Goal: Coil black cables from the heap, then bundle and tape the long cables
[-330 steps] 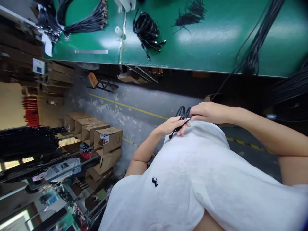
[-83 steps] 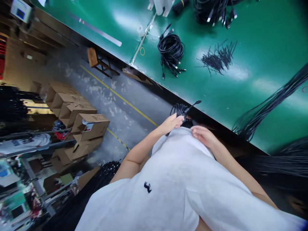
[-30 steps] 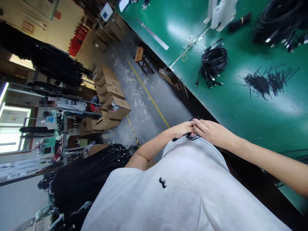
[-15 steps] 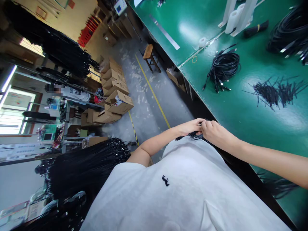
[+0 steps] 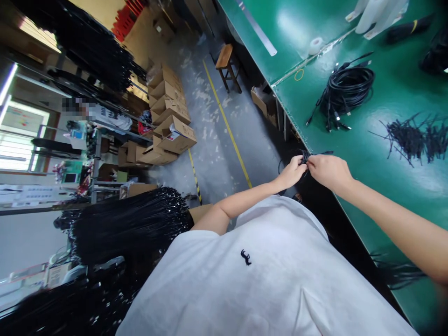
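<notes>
A small coil of black cable (image 5: pixel 303 155) is held up in front of my white shirt, just off the table's edge. My left hand (image 5: pixel 293 171) is closed around its near side, fingers wrapped on the strands. From the other side my right hand (image 5: pixel 327 170) pinches at the same coil, its fingertips meeting those of the left; any thin tie between them is too small to make out. A dark strand sticks out beyond the right knuckles. On the green table (image 5: pixel 371 196), a larger coil of black cables (image 5: pixel 350 91) lies near a pile of short black ties (image 5: pixel 413 137).
A steel ruler (image 5: pixel 259 30), a yellow rubber band (image 5: pixel 298 74) and white rolls (image 5: pixel 371 16) lie farther along the table. On the floor stand a wooden stool (image 5: pixel 226 60) and open cardboard boxes (image 5: pixel 175 133). Bundles of black cables (image 5: pixel 133 224) hang at left; a person (image 5: pixel 108 116) is beyond.
Both hands have risen away from my shirt with the coil, which shows more clearly now. The view has shifted, so the table items appear farther right.
</notes>
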